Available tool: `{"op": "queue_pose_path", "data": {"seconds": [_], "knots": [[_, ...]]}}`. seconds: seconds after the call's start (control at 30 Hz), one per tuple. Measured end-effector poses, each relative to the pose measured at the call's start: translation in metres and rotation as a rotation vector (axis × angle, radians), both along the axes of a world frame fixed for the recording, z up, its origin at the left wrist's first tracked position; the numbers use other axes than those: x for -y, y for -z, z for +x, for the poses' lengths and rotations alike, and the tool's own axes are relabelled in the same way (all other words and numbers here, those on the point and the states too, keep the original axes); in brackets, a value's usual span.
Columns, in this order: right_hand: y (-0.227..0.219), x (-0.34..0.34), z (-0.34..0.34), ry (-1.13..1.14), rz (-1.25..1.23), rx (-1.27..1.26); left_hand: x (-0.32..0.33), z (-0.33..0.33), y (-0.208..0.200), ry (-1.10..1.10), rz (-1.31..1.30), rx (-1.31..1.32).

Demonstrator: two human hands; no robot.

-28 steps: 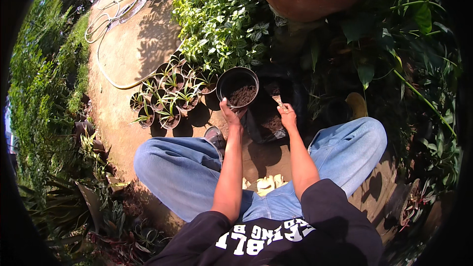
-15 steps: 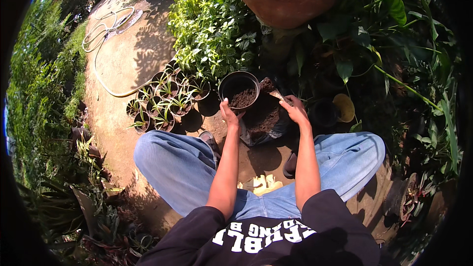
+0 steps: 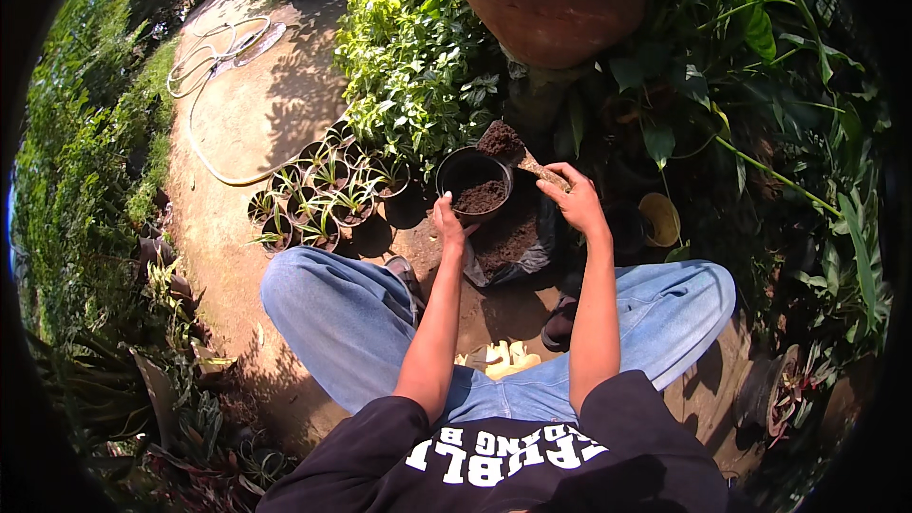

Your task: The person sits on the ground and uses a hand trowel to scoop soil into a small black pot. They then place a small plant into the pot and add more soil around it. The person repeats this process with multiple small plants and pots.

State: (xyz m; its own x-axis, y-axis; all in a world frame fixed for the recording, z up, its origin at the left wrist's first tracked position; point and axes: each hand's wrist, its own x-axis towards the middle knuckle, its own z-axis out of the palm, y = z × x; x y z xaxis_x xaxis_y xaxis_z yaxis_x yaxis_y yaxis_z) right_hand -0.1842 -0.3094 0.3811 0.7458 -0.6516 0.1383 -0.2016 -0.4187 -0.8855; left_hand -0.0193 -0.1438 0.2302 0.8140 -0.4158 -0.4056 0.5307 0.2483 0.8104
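A black plant pot [image 3: 443, 171], part filled with dark soil [image 3: 478, 198], is gripped at its near left side by my left hand [image 3: 449, 221]. My right hand [image 3: 576, 198] is closed round the handle of a trowel [image 3: 543, 172]. Its blade carries a heap of dark soil [image 3: 501, 140] and is at the pot's far right rim. Whether the blade touches the rim I cannot tell. Below both hands lies an open dark plastic bag [image 3: 535, 259] holding more soil, partly hidden by the pot.
Several small potted plants [image 3: 328, 192] stand to the left. A leafy bush [image 3: 413, 57] and a large clay pot [image 3: 560, 5] are beyond the hands. A hose [image 3: 195, 133] curves over the path. A yellowish pot [image 3: 659, 219] lies at right, yellow material [image 3: 503, 359] between my legs.
The loaded trowel has moved up and left, from beside the pot to its far right rim. The pot has shifted slightly right in my left hand.
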Motion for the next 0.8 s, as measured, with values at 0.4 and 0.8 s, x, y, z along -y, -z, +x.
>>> {"op": "queue_pose_path", "data": {"seconds": [0.4,0.8], "knots": [[0.025,0.001,-0.001,-0.039,0.001,-0.133,0.001,-0.019,-0.027,0.101,0.047,0.051],[0.017,0.005,-0.003,0.048,-0.111,-0.028,0.005,-0.017,-0.018,0.139,0.019,-0.021]]}}
